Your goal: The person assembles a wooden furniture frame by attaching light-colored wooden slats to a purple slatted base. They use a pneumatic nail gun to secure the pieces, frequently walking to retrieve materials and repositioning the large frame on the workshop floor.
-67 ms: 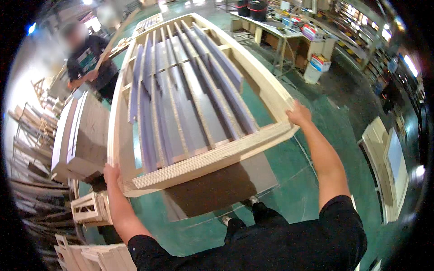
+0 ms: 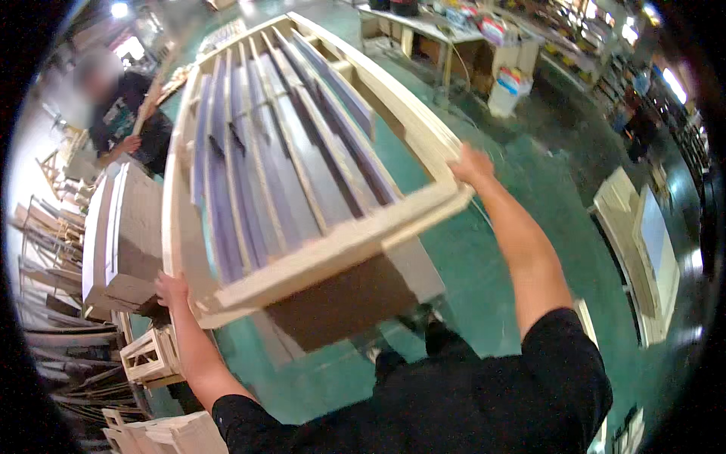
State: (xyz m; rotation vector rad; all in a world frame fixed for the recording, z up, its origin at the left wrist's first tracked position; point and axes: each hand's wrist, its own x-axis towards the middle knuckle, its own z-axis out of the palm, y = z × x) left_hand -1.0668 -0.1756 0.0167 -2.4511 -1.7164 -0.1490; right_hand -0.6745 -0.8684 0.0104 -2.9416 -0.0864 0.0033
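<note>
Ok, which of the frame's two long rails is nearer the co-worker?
The left rail, ending near the left hand; the right rail ends near the right hand.

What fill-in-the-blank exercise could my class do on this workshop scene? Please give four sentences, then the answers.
The left hand and right hand hold a large rectangular frame made of ____.
A co-worker stands toward the picture's ____ edge.
The floor beside the right hand is ____.
The short-sleeved shirt at the picture's bottom edge is ____.

Missing words: wood; left; green; black.
</note>
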